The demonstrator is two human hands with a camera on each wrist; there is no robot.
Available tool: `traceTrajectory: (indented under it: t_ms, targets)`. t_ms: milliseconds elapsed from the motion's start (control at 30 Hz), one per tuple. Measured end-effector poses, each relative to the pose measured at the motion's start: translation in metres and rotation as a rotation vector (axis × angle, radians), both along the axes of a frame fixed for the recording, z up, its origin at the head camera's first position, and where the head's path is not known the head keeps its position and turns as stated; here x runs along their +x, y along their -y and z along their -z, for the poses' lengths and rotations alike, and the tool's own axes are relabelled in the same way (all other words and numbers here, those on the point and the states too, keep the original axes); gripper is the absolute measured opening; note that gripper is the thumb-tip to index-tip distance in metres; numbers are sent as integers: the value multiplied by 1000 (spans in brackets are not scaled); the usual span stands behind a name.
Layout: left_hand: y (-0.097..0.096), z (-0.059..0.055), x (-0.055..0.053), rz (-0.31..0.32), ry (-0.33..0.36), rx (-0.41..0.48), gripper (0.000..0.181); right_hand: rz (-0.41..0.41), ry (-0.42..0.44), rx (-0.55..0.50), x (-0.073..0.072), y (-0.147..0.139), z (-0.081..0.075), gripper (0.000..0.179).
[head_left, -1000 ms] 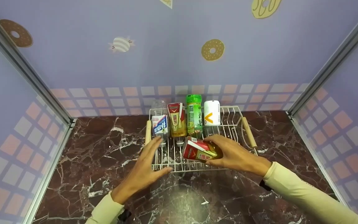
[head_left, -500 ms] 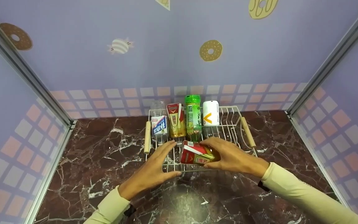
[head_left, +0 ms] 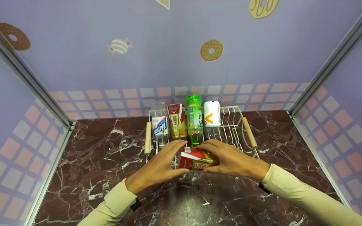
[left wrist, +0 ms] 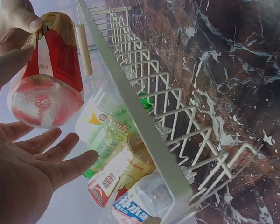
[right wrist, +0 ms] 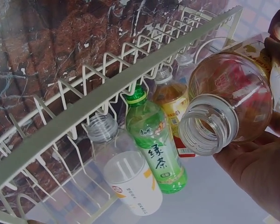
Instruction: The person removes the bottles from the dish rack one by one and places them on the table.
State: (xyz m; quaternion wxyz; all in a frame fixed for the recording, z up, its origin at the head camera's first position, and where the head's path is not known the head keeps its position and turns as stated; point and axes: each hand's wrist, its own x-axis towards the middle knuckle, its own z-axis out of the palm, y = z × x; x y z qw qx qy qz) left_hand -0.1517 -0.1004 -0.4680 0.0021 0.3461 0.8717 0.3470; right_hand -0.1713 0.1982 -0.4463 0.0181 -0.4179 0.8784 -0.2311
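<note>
Over marbled stone (head_left: 99, 166), the right hand (head_left: 237, 160) grips a bottle (head_left: 194, 158), apparently for the spread-fingered left hand (head_left: 156, 169) to steady next.

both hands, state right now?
Left hand: open, fingers spread at the base of the held red-and-gold bottle; contact unclear.
Right hand: closed, holding that bottle.

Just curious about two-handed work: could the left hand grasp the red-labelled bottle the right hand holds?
Probably yes: the left hand is close beside the red-labelled bottle, with nothing visible blocking the way.
</note>
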Motion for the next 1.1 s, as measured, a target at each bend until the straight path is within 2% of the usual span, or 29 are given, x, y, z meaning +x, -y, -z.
traceTrajectory:
  t_ms: [267, 467, 933, 1100]
  targets:
    - [-7, -3, -1, 7, 25, -15, 88, -45, -88, 22, 0, 3, -1, 78]
    - [-13, -6, -1, 14, 40, -24, 79, -65, -137, -1, 2, 3, 0, 76]
    - [-24, -12, -5, -3, -21, -109, 72, -99, -208, -29, 2, 10, -1, 69]
    - [-27, -13, -6, 12, -30, -117, 67, -114, -228, -30, 2, 11, -1, 67]
